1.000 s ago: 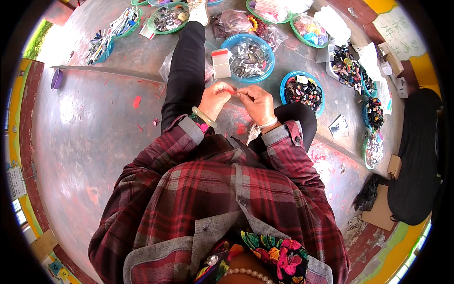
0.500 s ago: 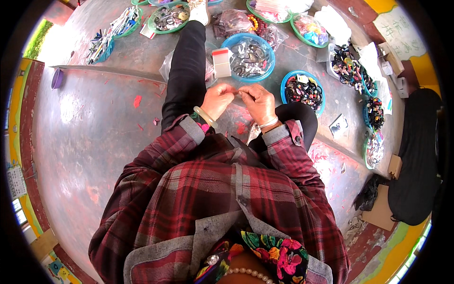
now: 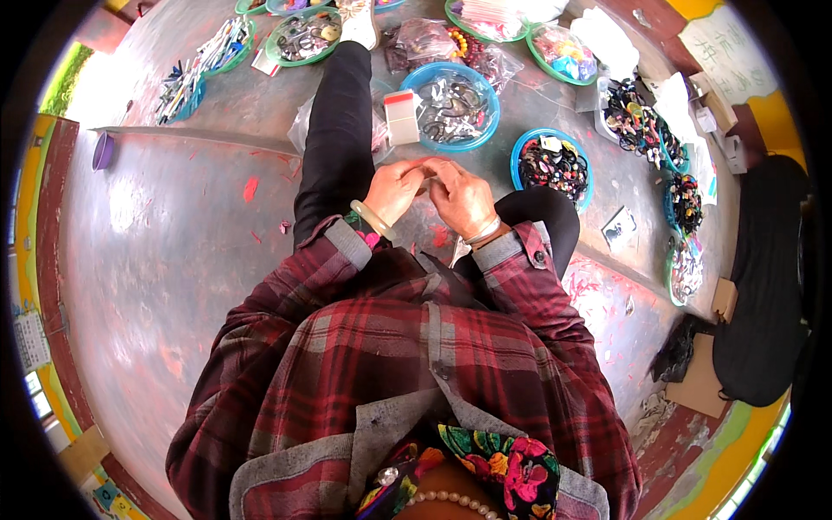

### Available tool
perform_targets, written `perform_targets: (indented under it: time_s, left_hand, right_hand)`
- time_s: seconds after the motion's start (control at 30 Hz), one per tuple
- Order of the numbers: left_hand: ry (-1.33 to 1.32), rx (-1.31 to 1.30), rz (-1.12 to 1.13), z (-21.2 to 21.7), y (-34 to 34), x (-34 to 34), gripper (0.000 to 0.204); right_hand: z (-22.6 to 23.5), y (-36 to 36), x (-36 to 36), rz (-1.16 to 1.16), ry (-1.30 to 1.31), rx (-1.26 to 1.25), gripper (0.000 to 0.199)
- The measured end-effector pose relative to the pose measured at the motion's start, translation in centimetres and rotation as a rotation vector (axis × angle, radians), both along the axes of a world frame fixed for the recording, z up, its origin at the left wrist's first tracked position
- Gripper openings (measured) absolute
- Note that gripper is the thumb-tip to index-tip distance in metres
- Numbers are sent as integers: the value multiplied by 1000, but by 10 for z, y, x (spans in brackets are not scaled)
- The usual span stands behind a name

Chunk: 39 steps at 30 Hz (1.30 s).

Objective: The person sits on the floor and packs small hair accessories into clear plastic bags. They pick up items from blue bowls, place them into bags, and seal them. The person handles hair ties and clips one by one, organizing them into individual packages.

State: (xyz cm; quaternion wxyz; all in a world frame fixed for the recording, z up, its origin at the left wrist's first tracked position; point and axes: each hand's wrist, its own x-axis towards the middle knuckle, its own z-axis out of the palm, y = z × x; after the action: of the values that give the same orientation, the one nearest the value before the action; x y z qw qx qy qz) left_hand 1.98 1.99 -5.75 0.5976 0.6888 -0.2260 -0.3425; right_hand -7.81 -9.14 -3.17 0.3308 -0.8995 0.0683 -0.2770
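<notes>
The left hand [image 3: 396, 186] and the right hand [image 3: 462, 195] meet over the person's lap, fingertips touching. Both are pinched shut on a tiny thing between them, too small to make out. A pale bangle [image 3: 371, 219] sits on the left wrist. Just past the hands, on the floor [image 3: 165, 251], stands a blue bowl [image 3: 454, 107] of small packets. Another blue bowl of dark beads [image 3: 552, 165] sits near the right hand.

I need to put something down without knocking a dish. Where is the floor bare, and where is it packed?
Bare: the grey floor left of the outstretched leg, below the step edge; a smaller paint-flecked patch right of the bent knee. Crowded: ahead of the hands, around the blue bowls and green dishes, and along the right-hand row of trays.
</notes>
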Motion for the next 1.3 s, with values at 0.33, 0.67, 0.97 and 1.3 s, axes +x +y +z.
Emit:
perform_targets:
  time_s: [0.33, 0.67, 0.97, 1.3]
  left_hand:
    - [-189, 40, -237, 6, 6, 1, 31]
    - [-231, 81, -330, 33, 9, -2, 34]
    - [-525, -39, 27, 31, 8, 7, 37]
    - [675, -189, 9, 14, 16, 14, 25]
  right_hand:
    - [-13, -5, -3, 65, 130, 10, 14]
    - [-23, -12, -2, 227, 335, 273, 18]
    - [-17, -18, -1, 36, 452, 917, 19]
    - [-8, -21, 0, -51, 253, 1338, 24]
